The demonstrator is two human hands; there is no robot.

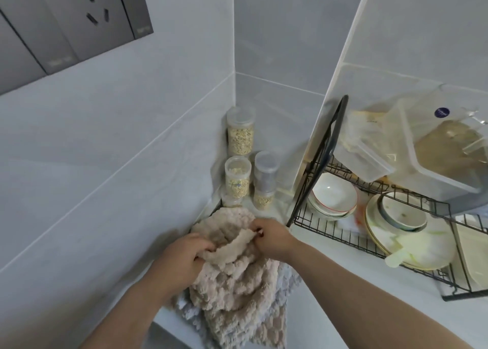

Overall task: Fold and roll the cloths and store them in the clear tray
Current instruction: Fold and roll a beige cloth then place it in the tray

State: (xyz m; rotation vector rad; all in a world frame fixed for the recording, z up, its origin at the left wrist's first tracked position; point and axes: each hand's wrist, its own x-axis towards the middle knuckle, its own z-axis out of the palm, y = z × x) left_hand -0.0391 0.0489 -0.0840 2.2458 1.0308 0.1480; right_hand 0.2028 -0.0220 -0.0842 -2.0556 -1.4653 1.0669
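Beige fluffy cloth [232,282] is bunched between both sets of fingers. The left hand [184,253] has its fingers curled into a fold on the near-left side. The right hand [272,239] pinches the raised edge of that same fold between thumb and fingertips [255,230]. The fabric between the two hands stands up as a ridge. The rest of the cloth lies crumpled on the white countertop [330,282], its far end pushed into the corner against the pale grey tiled wall [105,150] and its near end reaching the counter's front edge.

Under it a paler, whitish fluffy cloth [289,273] peeks out on both sides. Just behind, in the corner, stand several clear plastic jars of oats [240,137], some stacked one on another. To the right sits a black wire dish rack [369,239] holding white bowls [334,194] and stacked plates [412,245]. Clear lidded plastic boxes [438,148] are piled on its upper level. A dark grey socket panel [66,26] is fixed high on the left wall.
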